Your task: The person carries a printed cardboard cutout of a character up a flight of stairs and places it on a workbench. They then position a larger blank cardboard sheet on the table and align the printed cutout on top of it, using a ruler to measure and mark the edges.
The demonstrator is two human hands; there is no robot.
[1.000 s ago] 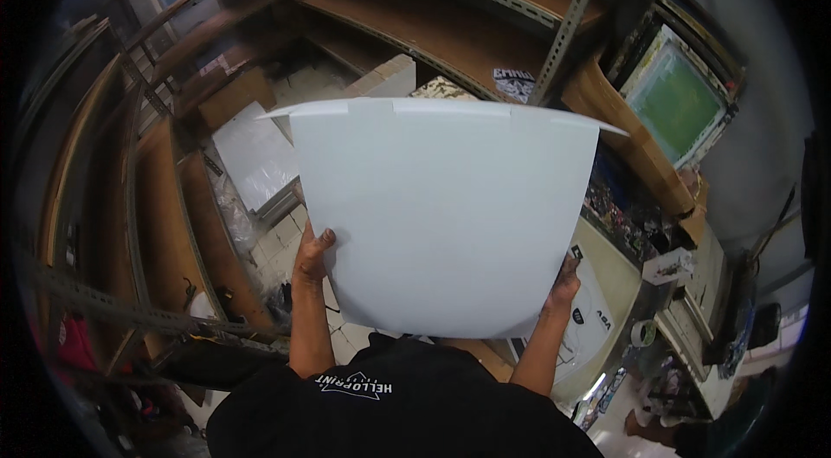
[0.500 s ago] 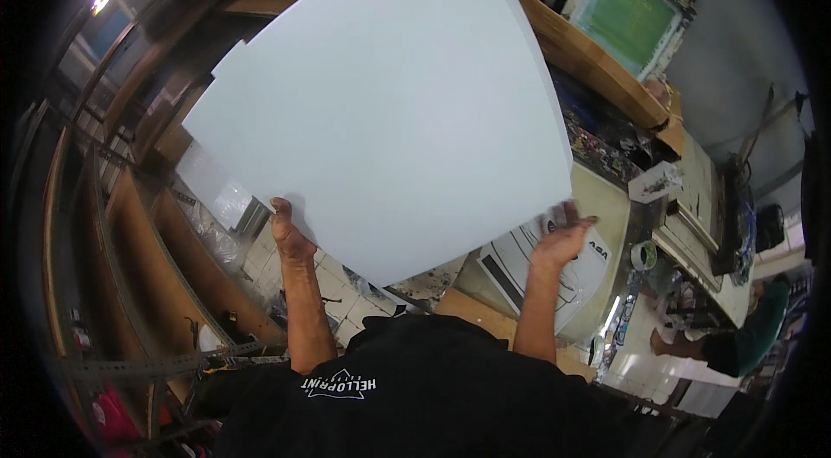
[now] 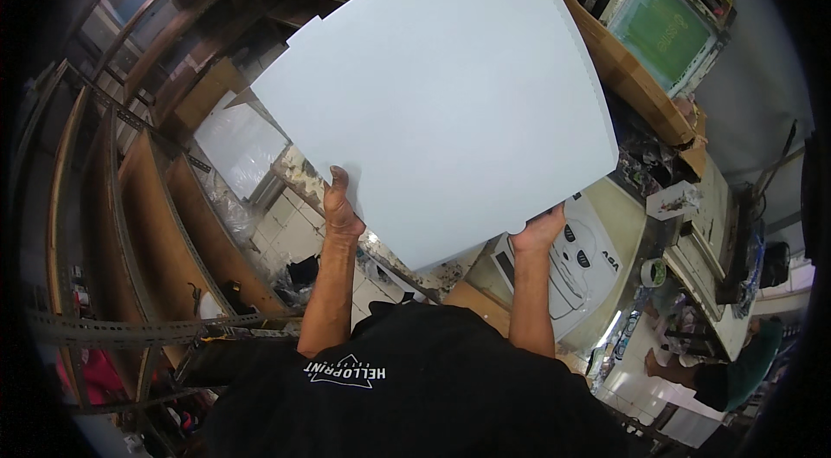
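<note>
A large white sheet (image 3: 450,103), blank on its upper face and notched along its far left edge, is held up in front of me. My left hand (image 3: 343,209) grips its near left edge, thumb on top and fingers hidden beneath. At the near right edge, my right hand (image 3: 540,229) holds the sheet from below, its fingers partly covered. Below that hand, a white printed sheet (image 3: 580,272) with black line drawings lies on a cream-coloured tabletop (image 3: 619,220).
Brown shelf boards (image 3: 143,224) stand at the left. Beside them is a plastic-wrapped white stack (image 3: 242,151). A framed green printing screen (image 3: 658,29) leans at the far right behind a long cardboard box (image 3: 628,64). Another person (image 3: 718,371) is at the right.
The white sheet has shifted right in view. My right hand, spread at the edge before, has moved left and tucked its fingers under the sheet. My left hand keeps its grip.
</note>
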